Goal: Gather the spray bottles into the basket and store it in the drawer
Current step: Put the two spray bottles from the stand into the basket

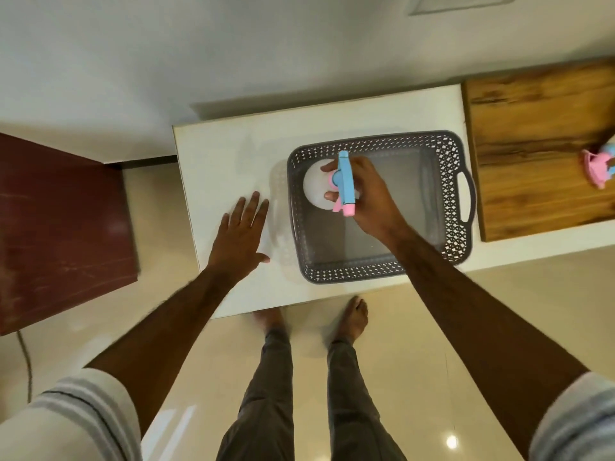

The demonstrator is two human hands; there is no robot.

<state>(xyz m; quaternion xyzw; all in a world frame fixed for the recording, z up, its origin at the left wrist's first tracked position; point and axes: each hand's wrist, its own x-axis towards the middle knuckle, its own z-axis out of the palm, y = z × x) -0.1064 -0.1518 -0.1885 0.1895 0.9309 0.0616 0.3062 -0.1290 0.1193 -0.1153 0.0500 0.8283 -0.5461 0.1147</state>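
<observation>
Writing/labels: honestly none I could read, no brand on either bottle or on the basket.

Spray bottles, count: two in view. One spray bottle (317, 189) had a white round body with a blue and pink trigger head, seen from straight above, so the body shape was mostly hidden under the head and fingers. The second spray bottle (599, 164) sat at about 3 o'clock, cut off by the frame edge, only pink and a bit of blue showing.

Basket, count: one grey basket (462, 194), lattice sides, handle cut-out on its 3 o'clock end. It sat on the white worktop (216, 154), right of centre.

Where the held bottle was: inside the basket's outline, at its 9 o'clock end. Couldn't tell if it was touching the basket floor or held just above it.

Right hand (364, 197): fingers curled around the neck under the trigger head, closed on that bottle.

Left hand (241, 227): flat and spread open on the worktop, holding nothing, just beside the basket at its 9 o'clock side.

Wooden board (532, 154): one, brown grain, at 3 o'clock from the basket, with the second bottle on it.

Dark red cabinet (63, 227): one, at 9 o'clock, partly cut off.

Drawer: couldn't make one out from this angle.

Other bits: two bare feet and grey trousers at 6 o'clock, on the glossy tile floor (416, 377).
</observation>
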